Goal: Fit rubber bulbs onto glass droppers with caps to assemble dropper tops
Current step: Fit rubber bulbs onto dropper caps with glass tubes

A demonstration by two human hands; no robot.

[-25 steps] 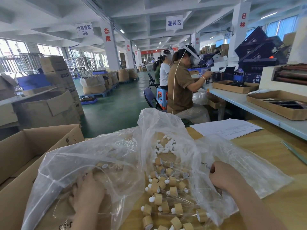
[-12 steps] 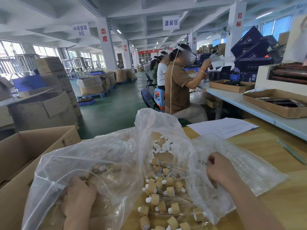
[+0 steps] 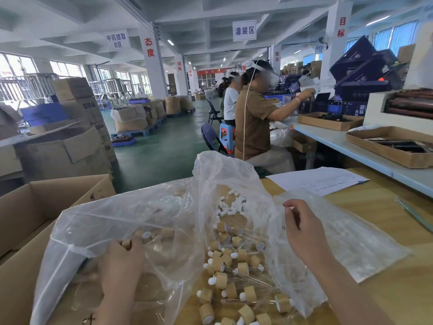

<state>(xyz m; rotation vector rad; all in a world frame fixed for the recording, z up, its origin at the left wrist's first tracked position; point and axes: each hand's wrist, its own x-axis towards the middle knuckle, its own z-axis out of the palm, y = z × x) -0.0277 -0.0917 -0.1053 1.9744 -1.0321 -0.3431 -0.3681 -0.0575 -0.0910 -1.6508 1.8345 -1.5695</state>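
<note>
A large, crumpled clear plastic bag [image 3: 164, 219] sprawls over the open brown cardboard box [image 3: 35, 207] and the pale wooden table [image 3: 386, 231], and its film veils much of what is inside. At its mouth lies a heap of glass droppers with tan caps [image 3: 234, 266], several white-tipped. Beyond them are small white rubber bulbs [image 3: 232, 207]. The left hand [image 3: 121, 268], under the film, curls round a tan cap [image 3: 126, 242]. The right hand [image 3: 302, 228] bends its fingers at the bag's edge; I cannot tell if it has hold of it.

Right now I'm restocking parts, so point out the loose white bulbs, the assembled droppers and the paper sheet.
loose white bulbs [image 3: 230, 206], head view, middle of the heap
assembled droppers [image 3: 242, 255], head view, one tan cap mid-pile
paper sheet [image 3: 316, 180], head view, its centre
</note>
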